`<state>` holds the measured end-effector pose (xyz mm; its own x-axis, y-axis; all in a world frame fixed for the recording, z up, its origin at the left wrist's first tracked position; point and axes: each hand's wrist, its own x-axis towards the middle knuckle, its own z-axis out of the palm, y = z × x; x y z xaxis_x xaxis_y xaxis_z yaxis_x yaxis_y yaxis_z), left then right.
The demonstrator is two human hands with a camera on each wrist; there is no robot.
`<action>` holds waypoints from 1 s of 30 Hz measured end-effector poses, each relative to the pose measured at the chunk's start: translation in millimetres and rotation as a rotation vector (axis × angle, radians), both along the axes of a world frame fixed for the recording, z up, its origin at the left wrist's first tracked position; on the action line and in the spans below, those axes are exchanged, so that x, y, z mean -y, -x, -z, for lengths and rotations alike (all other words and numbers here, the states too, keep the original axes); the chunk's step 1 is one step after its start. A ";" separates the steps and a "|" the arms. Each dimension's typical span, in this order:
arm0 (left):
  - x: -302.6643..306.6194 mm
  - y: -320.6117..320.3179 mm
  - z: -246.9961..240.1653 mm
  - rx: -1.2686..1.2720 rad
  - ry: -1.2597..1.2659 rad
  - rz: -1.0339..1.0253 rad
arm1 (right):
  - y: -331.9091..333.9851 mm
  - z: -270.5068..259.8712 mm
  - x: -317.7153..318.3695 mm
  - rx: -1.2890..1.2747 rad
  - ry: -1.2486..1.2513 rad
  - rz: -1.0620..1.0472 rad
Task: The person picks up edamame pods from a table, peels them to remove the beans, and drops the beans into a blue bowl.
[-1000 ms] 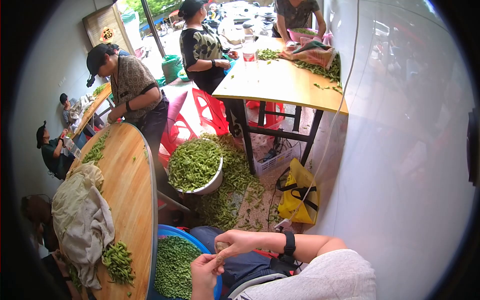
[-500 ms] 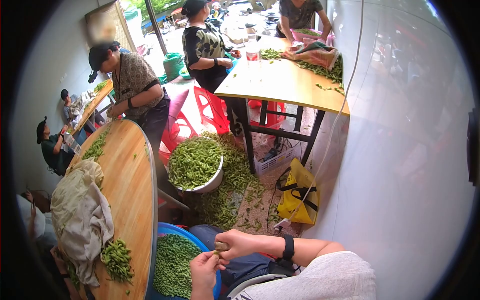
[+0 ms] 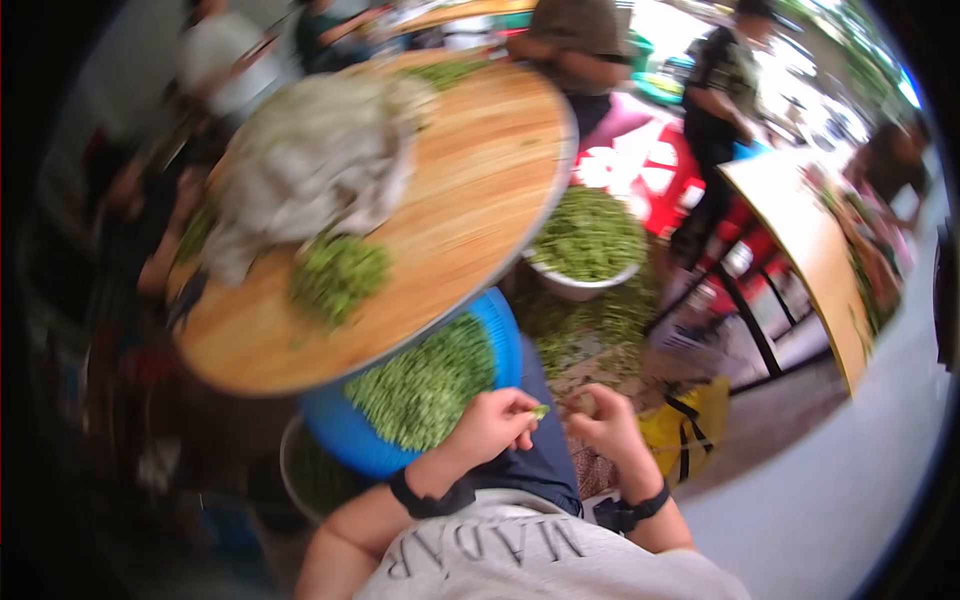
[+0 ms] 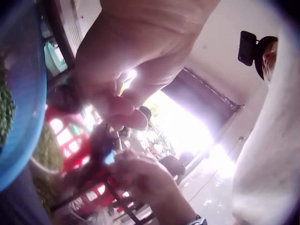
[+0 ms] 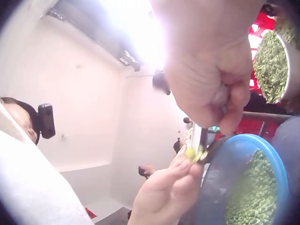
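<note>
My left hand (image 3: 492,425) pinches a small green bean pod (image 3: 541,411) between thumb and fingers. In the right wrist view a round yellow-green bean (image 5: 190,153) shows at those fingertips. My right hand (image 3: 612,428) is a short way to the right, its fingers curled around a small greyish object (image 5: 219,97); its kind I cannot tell. Below and left of the hands stands a blue basin (image 3: 508,335) with shelled green beans (image 3: 430,385) inside. Both hands are over my lap, apart from each other.
A round wooden table (image 3: 480,180) bears a crumpled cloth (image 3: 310,150) and a heap of pods (image 3: 340,275). Beyond the basin stand a white tub (image 3: 585,288) full of pods, a yellow bag (image 3: 685,425) and another table (image 3: 800,235). Several people work around.
The head view has swung left and down, and is blurred. My hands, together before, have drawn apart, with the pod at the left fingertips.
</note>
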<state>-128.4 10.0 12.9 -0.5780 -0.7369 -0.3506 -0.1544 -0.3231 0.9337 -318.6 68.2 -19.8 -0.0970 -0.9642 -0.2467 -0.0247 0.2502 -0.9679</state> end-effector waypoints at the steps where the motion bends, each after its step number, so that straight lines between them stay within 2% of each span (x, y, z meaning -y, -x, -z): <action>1: -1.9 -14.3 -3.0 0.023 -0.021 -0.013 | 0.4 -2.1 1.5 -0.024 -0.044 0.041; 2: -5.5 -34.3 5.2 -0.018 0.024 -0.077 | 4.2 3.8 3.2 -0.079 -0.034 0.046; 3: -11.4 -56.1 -0.7 0.070 0.096 -0.148 | 13.6 23.5 3.5 -0.151 -0.043 0.067; 4: -16.1 -80.8 -9.0 0.224 0.170 -0.228 | 14.7 29.5 5.0 -0.175 -0.005 0.119; 7: -33.4 -166.2 -7.0 0.772 0.379 -0.383 | 29.8 43.1 12.3 -0.666 0.077 0.056; 9: -46.5 -215.7 -14.3 1.152 0.612 -0.348 | 35.2 51.7 17.7 -0.859 0.054 -0.011; 11: -47.5 -242.9 -28.6 1.259 0.587 -0.415 | 43.8 64.5 20.0 -0.985 0.050 -0.074; 12: -40.5 -248.5 -36.5 1.116 0.666 -0.537 | 47.8 73.3 21.9 -1.008 0.066 -0.096; 15: 2.7 -243.4 -54.2 0.944 0.786 -0.688 | 47.8 80.0 38.9 -1.097 0.098 -0.061; 16: 18.9 -241.1 -53.3 0.904 0.919 -0.664 | 51.1 87.9 42.7 -1.094 0.086 -0.043; 21: 80.0 -241.5 -29.3 0.835 0.984 -0.546 | 32.3 53.5 56.3 -1.001 0.042 -0.016; 25: 86.1 -246.5 -22.2 0.788 0.962 -0.519 | 17.1 29.1 58.9 -0.902 0.066 -0.070; 27: 81.7 -242.4 -22.5 0.828 0.996 -0.592 | 3.7 8.3 66.4 -0.838 0.086 -0.112; 30: 61.2 -239.8 -29.1 0.825 0.974 -0.685 | -2.6 4.0 73.5 -0.540 0.083 -0.136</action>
<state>111.5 -51.2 42.0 0.0946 -0.9163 0.3892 -0.8253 0.1465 0.5454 -316.0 -5.3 -23.7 -0.0620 -0.9909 -0.1195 -0.5486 0.1339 -0.8253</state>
